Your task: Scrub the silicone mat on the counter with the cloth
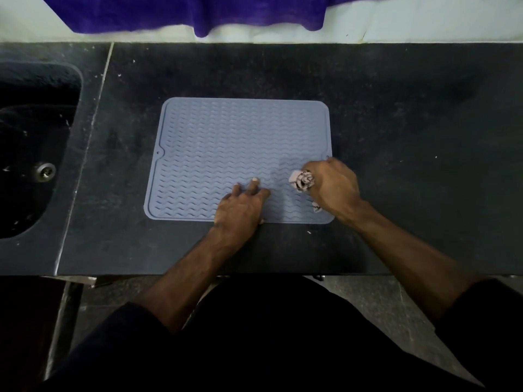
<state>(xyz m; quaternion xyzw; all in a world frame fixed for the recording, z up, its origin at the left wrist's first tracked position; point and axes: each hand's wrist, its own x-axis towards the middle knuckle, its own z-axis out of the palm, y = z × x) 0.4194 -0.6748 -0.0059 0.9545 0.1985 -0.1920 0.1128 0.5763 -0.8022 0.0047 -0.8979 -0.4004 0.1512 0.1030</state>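
While the silicone mat (240,154) lies flat in the middle of the dark desk (396,123), I've got both hands working its near edge. My left hand (240,206) sits at about six o'clock on the mat, fingers (254,183) straight and spread, pressing down and gripping nothing. My right hand (332,186) is over at four o'clock, near the right rim, fingers curled tight round the bunched cloth (302,181), a wad poking out toward nine o'clock and touching the ribbed surface. I reckon this mat is light, floppy and a bit grippy, so it'll want to creep or buckle under hard strokes; that flat palm is the right anchor, pinning rather than pinching. The cloth is soft and will squash into the wavy grooves. Sink (36,154) sits off at nine o'clock, a purple towel (198,12) at twelve.
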